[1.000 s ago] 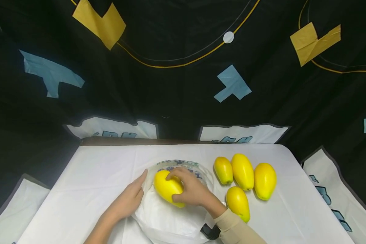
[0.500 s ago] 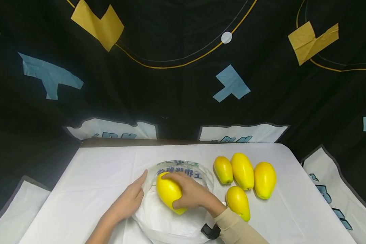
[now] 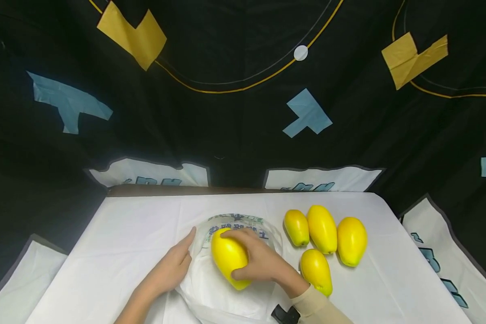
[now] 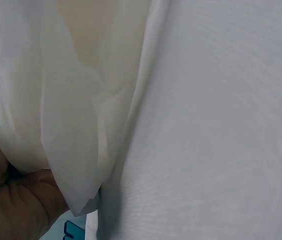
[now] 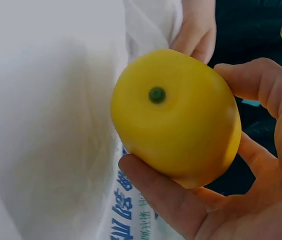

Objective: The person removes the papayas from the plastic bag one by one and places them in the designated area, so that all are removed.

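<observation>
A yellow papaya (image 3: 227, 256) with a small green stem spot is in my right hand (image 3: 259, 258), whose thumb and fingers curve round its side. In the right wrist view the papaya (image 5: 173, 120) shows its stem end between thumb and fingers. It is over the mouth of a white plastic bag (image 3: 210, 292) with printed characters along its far rim. My left hand (image 3: 172, 265) holds the left rim of the bag, index finger reaching along it. In the left wrist view the bag film (image 4: 76, 100) hides most of the left fingers.
Several more papayas lie right of the bag: a small one (image 3: 296, 227), a long one (image 3: 322, 228), one farther right (image 3: 351, 240) and a nearer one (image 3: 316, 271). A white cloth (image 3: 389, 288) covers the table. A black curtain (image 3: 243, 135) hangs behind.
The right hand and its papaya have shifted slightly right and toward me, and the papaya has turned a little. The left hand stays at the bag's rim.
</observation>
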A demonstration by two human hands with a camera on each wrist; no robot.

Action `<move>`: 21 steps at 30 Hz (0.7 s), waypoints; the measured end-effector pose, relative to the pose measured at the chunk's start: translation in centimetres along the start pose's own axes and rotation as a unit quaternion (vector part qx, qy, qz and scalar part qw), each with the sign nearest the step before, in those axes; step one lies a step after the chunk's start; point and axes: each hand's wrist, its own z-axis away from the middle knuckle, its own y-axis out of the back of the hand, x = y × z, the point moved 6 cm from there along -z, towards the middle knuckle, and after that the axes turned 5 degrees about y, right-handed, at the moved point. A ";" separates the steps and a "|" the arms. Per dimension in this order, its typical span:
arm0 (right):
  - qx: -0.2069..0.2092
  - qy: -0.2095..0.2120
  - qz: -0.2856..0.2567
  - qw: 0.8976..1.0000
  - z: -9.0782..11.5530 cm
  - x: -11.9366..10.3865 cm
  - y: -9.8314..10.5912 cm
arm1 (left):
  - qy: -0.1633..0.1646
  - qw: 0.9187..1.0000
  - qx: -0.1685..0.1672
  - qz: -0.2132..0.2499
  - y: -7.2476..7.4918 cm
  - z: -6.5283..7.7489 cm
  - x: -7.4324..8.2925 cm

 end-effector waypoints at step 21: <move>0.061 -0.038 -0.074 0.995 4.9 -1.0 4.3 | -0.004 1.000 -0.001 0.000 -0.2 0.1 0.5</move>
